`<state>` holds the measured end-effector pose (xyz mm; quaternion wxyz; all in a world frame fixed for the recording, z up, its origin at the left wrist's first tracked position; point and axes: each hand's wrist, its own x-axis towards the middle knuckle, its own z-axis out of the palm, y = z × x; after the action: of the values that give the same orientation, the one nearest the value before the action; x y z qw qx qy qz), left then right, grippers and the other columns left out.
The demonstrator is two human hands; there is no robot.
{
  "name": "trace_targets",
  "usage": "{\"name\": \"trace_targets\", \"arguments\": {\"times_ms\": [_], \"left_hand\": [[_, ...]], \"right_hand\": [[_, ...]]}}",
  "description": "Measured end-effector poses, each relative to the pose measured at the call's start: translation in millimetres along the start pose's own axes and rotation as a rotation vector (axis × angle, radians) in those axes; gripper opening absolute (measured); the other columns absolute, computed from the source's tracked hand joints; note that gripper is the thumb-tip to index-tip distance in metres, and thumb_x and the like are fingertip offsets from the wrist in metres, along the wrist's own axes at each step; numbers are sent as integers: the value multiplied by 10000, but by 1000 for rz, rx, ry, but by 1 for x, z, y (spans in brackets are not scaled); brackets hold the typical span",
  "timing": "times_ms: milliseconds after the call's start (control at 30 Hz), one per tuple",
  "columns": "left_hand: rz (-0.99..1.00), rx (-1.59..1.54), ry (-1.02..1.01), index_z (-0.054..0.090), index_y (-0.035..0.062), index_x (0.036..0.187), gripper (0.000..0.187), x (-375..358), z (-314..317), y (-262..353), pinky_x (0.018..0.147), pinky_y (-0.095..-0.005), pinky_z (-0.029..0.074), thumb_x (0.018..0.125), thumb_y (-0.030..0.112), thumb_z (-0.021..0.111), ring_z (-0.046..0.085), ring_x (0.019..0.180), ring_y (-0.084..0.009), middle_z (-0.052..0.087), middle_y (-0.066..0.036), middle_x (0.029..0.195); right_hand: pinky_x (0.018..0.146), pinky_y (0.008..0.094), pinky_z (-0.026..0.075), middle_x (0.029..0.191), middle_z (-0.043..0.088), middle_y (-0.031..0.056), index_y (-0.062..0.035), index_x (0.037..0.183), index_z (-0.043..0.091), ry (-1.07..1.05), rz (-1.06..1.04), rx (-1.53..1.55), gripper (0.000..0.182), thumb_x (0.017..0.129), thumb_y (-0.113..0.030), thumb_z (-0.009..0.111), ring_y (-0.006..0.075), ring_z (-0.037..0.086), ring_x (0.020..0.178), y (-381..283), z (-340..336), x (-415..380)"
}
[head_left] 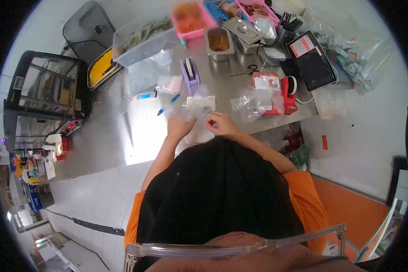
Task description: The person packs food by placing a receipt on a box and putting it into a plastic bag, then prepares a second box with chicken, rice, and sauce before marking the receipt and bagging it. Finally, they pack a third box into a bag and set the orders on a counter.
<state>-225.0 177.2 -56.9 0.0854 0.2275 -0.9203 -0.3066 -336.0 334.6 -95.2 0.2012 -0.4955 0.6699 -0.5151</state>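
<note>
A clear plastic bag (199, 133) is between my hands, close in front of my body at the metal table's near edge. My left hand (180, 128) is closed on its left side, fingers curled inward. On the other side my right hand (222, 124) pinches the plastic with thumb and fingertips. Behind the bag lies a white printed card (201, 102), partly covered by the plastic. A blue pen (168, 105) rests left of the hands, near a small digital scale (146, 95). Farther back stands a purple tape dispenser (190, 71).
A red tape dispenser (289, 96) and crumpled clear bags (249, 105) are at right. Scissors (246, 70), a metal food pan (220, 43) and a pink basket (194, 34) stand behind. A plastic tub (145, 50) and a glass display warmer (45, 93) are at left.
</note>
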Motion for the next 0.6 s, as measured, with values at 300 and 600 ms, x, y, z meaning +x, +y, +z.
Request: {"name": "trace_targets", "arguments": {"times_ms": [300, 600], "left_hand": [[275, -22, 87, 635, 39, 825, 169, -1, 24, 1, 655, -427, 484, 701, 153, 625, 592, 735, -376, 600, -202, 795], [-136, -682, 48, 581, -37, 996, 247, -11, 59, -53, 724, -280, 484, 754, 6, 609, 599, 824, -197, 618, -132, 942]], "right_hand": [[655, 324, 492, 826, 631, 154, 7, 866, 623, 68, 147, -150, 173, 743, -114, 638, 250, 636, 729, -6, 21, -11], [641, 308, 469, 866, 582, 105, 7, 857, 528, 210, 96, -50, 61, 836, -50, 528, 195, 599, 710, -2, 35, -13]]}}
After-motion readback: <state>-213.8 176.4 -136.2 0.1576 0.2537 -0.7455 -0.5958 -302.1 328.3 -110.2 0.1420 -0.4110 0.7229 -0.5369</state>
